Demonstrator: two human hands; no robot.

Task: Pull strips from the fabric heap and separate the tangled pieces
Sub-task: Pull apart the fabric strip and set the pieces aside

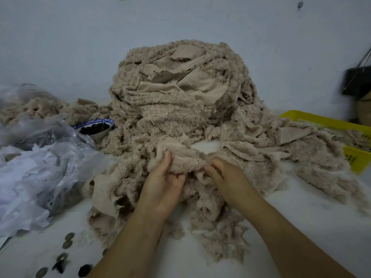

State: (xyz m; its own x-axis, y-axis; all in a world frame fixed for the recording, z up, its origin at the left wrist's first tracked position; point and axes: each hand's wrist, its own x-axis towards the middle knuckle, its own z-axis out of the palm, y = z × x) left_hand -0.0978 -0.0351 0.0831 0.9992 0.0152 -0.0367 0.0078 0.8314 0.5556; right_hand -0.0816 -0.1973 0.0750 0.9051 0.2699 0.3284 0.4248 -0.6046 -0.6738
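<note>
Head view. Faced a tall fabric heap (180,93) of beige fleecy strips, piled mid-table against the far wall (60,47) and spilling down toward the near edge of the white table (301,227). Held one fluffy strip (180,159) at the near foot of the heap, between both hands. Gripped its left end with the left hand (162,187): thumb laid on top, fingers curled underneath, palm turned up. Pinched its right end with the right hand (224,177), back of the hand up, fingertips closed narrowly on the fleece. Had the two hands near each other but apart, with the strip bunched between them and lying on the tangle below.

Saw crumpled clear plastic bags (40,167) at the left, with more beige fleece behind them at far left. Noted a blue-rimmed bowl (94,127) of dark pieces just beside the heap's left foot. Noted a yellow basket (321,120) at the right, partly draped with fabric. Counted no more than a scatter of coins (69,236) at the near left of the table. Made out a dark bag (357,81) at the far right, against the wall.
</note>
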